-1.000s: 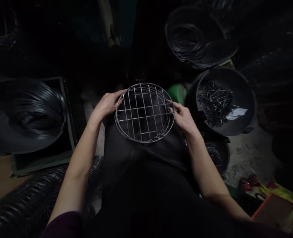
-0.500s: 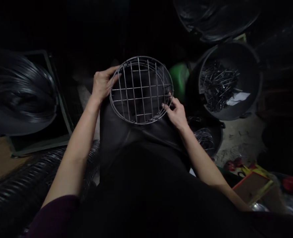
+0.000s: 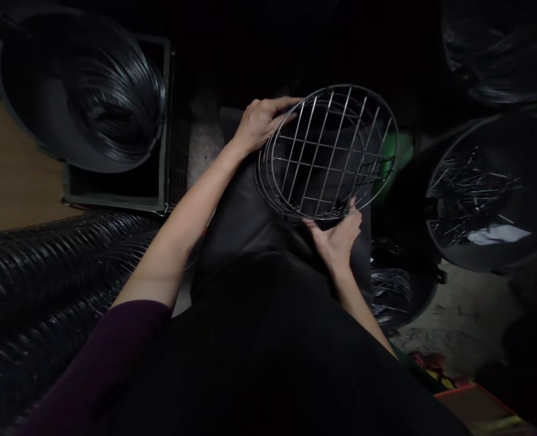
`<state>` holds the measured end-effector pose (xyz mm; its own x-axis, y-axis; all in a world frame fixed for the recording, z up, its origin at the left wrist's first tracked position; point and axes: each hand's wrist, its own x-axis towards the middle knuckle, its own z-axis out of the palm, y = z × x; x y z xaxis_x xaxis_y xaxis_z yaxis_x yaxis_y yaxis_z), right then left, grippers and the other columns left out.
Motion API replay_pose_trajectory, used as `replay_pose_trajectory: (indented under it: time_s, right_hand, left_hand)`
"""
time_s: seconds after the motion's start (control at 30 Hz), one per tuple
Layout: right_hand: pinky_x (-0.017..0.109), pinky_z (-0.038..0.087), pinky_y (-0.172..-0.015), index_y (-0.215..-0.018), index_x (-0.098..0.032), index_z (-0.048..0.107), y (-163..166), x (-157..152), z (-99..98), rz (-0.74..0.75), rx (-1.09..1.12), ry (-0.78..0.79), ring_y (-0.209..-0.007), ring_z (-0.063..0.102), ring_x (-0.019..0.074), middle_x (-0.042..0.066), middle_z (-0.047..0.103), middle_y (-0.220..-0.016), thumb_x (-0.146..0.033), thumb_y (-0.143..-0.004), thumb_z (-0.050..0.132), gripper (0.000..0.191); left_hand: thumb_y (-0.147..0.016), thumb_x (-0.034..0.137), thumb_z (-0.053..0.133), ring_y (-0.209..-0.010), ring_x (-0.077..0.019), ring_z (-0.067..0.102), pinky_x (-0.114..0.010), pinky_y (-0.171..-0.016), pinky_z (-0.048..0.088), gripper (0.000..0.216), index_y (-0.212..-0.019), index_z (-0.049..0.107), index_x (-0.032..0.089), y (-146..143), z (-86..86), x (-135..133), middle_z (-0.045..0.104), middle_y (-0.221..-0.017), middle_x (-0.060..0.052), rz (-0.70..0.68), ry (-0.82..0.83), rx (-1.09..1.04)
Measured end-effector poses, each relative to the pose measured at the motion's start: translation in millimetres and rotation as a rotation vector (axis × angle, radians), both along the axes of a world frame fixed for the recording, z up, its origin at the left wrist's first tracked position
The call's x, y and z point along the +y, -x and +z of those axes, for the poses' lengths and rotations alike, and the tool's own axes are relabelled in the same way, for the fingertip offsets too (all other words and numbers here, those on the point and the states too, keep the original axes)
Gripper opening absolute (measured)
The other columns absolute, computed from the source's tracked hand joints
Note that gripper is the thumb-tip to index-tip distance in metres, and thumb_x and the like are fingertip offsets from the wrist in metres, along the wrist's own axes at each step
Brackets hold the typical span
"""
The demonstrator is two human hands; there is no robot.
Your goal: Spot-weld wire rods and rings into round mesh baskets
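A round wire grid basket (image 3: 327, 151) rests tilted on my lap, over a dark apron. My left hand (image 3: 260, 123) grips its upper left rim, fingers curled over the wire. At the lower rim my right hand (image 3: 336, 237) supports the basket from underneath, fingers pressed against the wire rings.
A dark tub of coiled black wire (image 3: 86, 91) sits in a green crate (image 3: 118, 197) at upper left. A bucket of short metal wire pieces (image 3: 477, 194) stands to the right, a smaller pail (image 3: 393, 290) below it. Rolls of black mesh (image 3: 45, 272) lie at left. A green object (image 3: 398, 151) shows behind the basket.
The basket has been turned and shifted right in view. My right hand slid from the right rim down to the lower rim. The camera swung left.
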<state>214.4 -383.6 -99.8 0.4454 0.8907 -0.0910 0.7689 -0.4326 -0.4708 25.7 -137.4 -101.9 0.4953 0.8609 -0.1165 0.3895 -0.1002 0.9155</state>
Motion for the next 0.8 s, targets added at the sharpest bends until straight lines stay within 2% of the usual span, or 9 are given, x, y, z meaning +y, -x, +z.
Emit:
replay_pose_trajectory:
  time_s: [0.1, 0.2, 0.3, 0.37, 0.43, 0.53, 0.6, 0.7, 0.8]
  right_hand:
    - [0.068, 0.032, -0.104, -0.145, -0.014, 0.032, 5, 3, -10.7, -0.028, -0.026, -0.052, -0.127, 0.043, 0.0431, 0.026, 0.045, -0.133, -0.076, -0.064, 0.069, 0.109]
    - [0.064, 0.036, -0.105, -0.143, -0.014, 0.038, -4, 4, -2.3, -0.002, 0.043, -0.090, -0.126, 0.046, 0.0405, 0.023, 0.049, -0.132, -0.075, -0.062, 0.071, 0.107]
    - [0.055, 0.043, -0.105, -0.134, -0.018, 0.052, -24, 10, 16.9, 0.014, 0.251, -0.115, -0.121, 0.055, 0.0319, 0.017, 0.059, -0.127, -0.067, -0.078, 0.061, 0.075]
    - [0.049, 0.050, -0.097, -0.131, -0.021, 0.057, -36, 20, 30.5, -0.048, 0.391, -0.154, -0.108, 0.063, 0.0260, 0.012, 0.065, -0.120, -0.060, -0.089, 0.050, 0.057]
    - [0.043, 0.056, -0.083, -0.135, -0.024, 0.055, -46, 35, 41.2, -0.111, 0.505, -0.194, -0.087, 0.068, 0.0209, 0.008, 0.070, -0.108, -0.057, -0.093, 0.044, 0.054]
    - [0.035, 0.057, -0.064, -0.140, -0.026, 0.052, -50, 56, 48.4, -0.111, 0.605, -0.216, -0.058, 0.061, 0.0144, 0.003, 0.072, -0.089, -0.054, -0.092, 0.050, 0.056]
    - [0.035, 0.057, -0.061, -0.138, -0.025, 0.054, -48, 65, 49.1, -0.116, 0.617, -0.231, -0.053, 0.058, 0.0131, 0.003, 0.073, -0.089, -0.049, -0.090, 0.055, 0.054]
    - [0.041, 0.060, -0.071, -0.138, -0.025, 0.055, -44, 67, 49.8, -0.118, 0.596, -0.235, -0.070, 0.067, 0.0180, 0.006, 0.073, -0.106, -0.044, -0.091, 0.054, 0.051]
    - [0.047, 0.054, -0.098, -0.139, -0.026, 0.055, -47, 67, 54.9, -0.053, 0.500, -0.213, -0.110, 0.066, 0.0244, 0.006, 0.066, -0.129, -0.040, -0.091, 0.053, 0.050]
  left_hand:
    - [-0.093, 0.038, 0.056, -0.132, -0.0271, 0.051, -0.041, -0.110, 0.042, 0.035, -0.126, 0.064, 0.031, 1, -1.0, 1, 0.065, -0.129, 0.006, 0.001, -0.019, 0.006]
    - [-0.088, 0.046, 0.063, -0.128, -0.0299, 0.054, -0.041, -0.109, 0.043, 0.042, -0.124, 0.065, 0.025, 7, 8.4, 1, 0.066, -0.126, -0.002, 0.047, -0.036, -0.001]
    - [-0.091, 0.055, 0.054, -0.119, -0.0291, 0.060, -0.043, -0.104, 0.047, 0.051, -0.130, 0.062, 0.023, 17, 21.4, 0, 0.068, -0.121, -0.008, 0.140, -0.051, -0.063]
    - [-0.095, 0.058, 0.045, -0.116, -0.0282, 0.062, -0.043, -0.100, 0.050, 0.054, -0.134, 0.058, 0.023, 22, 29.1, -1, 0.070, -0.117, -0.008, 0.132, -0.029, -0.114]
    - [-0.093, 0.060, 0.048, -0.119, -0.0283, 0.061, -0.043, -0.101, 0.050, 0.057, -0.135, 0.058, 0.023, 23, 36.5, 0, 0.070, -0.120, -0.008, 0.063, -0.021, -0.120]
    - [-0.085, 0.060, 0.060, -0.124, -0.0285, 0.059, -0.040, -0.107, 0.047, 0.059, -0.129, 0.063, 0.021, 17, 44.9, 1, 0.066, -0.129, -0.007, -0.028, -0.032, -0.075]
    - [-0.085, 0.060, 0.060, -0.123, -0.0287, 0.059, -0.040, -0.108, 0.046, 0.058, -0.127, 0.065, 0.020, 13, 47.7, 1, 0.065, -0.131, -0.007, -0.058, -0.027, -0.041]
    - [-0.088, 0.057, 0.058, -0.127, -0.0283, 0.057, -0.039, -0.112, 0.042, 0.055, -0.128, 0.064, 0.021, 10, 48.9, 4, 0.063, -0.134, -0.005, -0.108, -0.057, 0.012]
    - [-0.091, 0.050, 0.057, -0.133, -0.0263, 0.052, -0.039, -0.116, 0.037, 0.048, -0.132, 0.061, 0.026, 7, 51.1, 11, 0.059, -0.139, -0.001, -0.176, -0.115, 0.066]
